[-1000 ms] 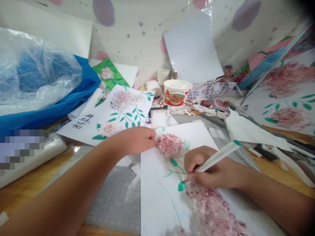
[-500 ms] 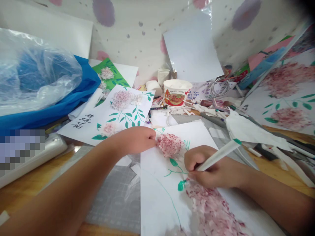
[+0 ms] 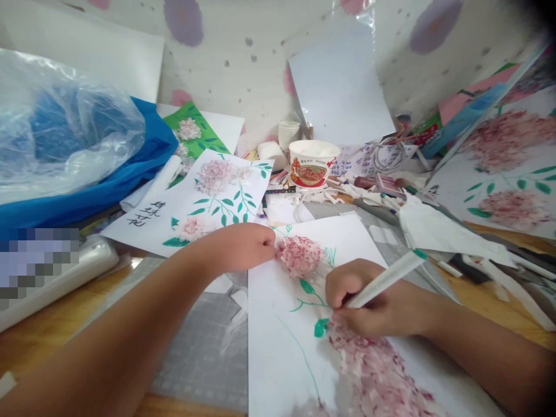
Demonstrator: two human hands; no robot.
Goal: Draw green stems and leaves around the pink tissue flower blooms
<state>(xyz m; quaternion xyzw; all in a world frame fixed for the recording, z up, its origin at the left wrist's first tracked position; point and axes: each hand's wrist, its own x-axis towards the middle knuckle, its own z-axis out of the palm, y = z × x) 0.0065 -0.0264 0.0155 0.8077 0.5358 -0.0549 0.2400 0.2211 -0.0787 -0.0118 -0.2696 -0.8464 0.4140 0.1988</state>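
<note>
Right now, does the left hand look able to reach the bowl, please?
Probably yes: between the left hand and the bowl seem to lie just flat paper and low clutter, nothing tall.

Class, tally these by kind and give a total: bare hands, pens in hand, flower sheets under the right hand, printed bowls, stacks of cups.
Left hand and right hand: 2
White pen in hand: 1
Flower sheet under the right hand: 1
Printed bowl: 1
Stack of cups: 1
Total: 6
</note>
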